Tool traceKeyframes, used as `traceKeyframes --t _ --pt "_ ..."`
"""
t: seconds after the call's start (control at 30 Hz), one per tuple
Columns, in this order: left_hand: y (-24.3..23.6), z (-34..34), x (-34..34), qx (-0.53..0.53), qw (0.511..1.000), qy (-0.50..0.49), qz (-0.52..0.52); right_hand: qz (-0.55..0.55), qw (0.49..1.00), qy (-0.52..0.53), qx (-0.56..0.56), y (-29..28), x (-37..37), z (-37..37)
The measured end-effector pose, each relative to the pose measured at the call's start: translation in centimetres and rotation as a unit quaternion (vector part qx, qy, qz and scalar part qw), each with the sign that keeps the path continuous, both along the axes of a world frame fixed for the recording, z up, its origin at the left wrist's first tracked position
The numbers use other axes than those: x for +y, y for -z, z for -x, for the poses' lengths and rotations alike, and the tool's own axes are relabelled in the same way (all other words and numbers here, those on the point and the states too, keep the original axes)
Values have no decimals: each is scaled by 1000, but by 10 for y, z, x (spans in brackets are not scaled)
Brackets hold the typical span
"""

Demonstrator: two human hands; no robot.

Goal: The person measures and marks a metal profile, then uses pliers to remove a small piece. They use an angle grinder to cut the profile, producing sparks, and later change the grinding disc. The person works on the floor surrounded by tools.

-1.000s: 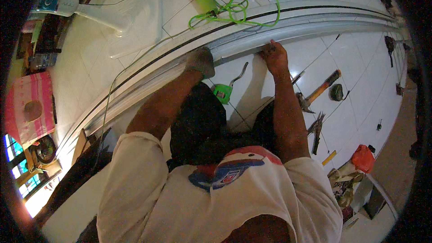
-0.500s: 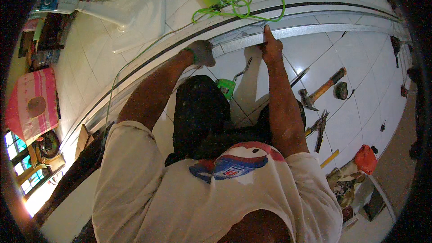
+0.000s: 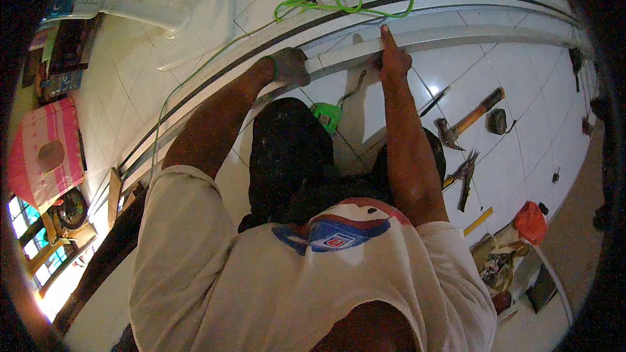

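I seem to be positioning a metal rail (image 3: pixel 456 37), gloved left hand (image 3: pixel 291 67) and right hand (image 3: pixel 395 62) gripping it; shifting it calls for even support.

Left grip (image 3: pixel 291 67) (gloved), right grip (image 3: pixel 395 62) — both on a metal strip (image 3: pixel 456 36), hammer (image 3: pixel 471 120) nearby

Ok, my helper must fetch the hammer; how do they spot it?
Start from the long silvery bar, where the right hand is. On the white tiled floor, closer in and further right, the hammer lies by the pliers; its metal head on a brown shaft sets it apart.
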State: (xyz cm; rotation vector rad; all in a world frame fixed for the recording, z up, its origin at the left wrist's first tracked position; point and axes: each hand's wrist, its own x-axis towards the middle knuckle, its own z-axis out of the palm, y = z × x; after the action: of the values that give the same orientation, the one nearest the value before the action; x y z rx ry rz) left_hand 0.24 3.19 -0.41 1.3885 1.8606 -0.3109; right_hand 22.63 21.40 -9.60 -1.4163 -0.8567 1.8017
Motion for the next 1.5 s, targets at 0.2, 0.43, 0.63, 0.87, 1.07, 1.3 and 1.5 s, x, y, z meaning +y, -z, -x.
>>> traceKeyframes --t 0.2,0.43,0.63,0.87,1.07,1.3,1.5 --pt "57 21 -14 -118 978 20 -173 -32 988 -40 -144 -26 -2 6" --pt "70 36 -19 -186 968 5 -166 -25 991 -62 -112 5 9 1" --pt "53 30 -7 -180 978 1 -109 -274 944 -124 -138 41 16 -9" --pt "38 13 -13 -171 980 6 -101 -326 686 -350 -549 7 18 -19" --pt "-10 -28 -29 45 998 6 -43 12 886 -87 -456 26 24 -6" --pt "-20 -26 -30 57 997 15 -43 -335 508 -572 -549 -50 45 -55" --pt "-9 -18 -73 -5 975 -130 -178 -421 747 -384 -342 -135 40 75"
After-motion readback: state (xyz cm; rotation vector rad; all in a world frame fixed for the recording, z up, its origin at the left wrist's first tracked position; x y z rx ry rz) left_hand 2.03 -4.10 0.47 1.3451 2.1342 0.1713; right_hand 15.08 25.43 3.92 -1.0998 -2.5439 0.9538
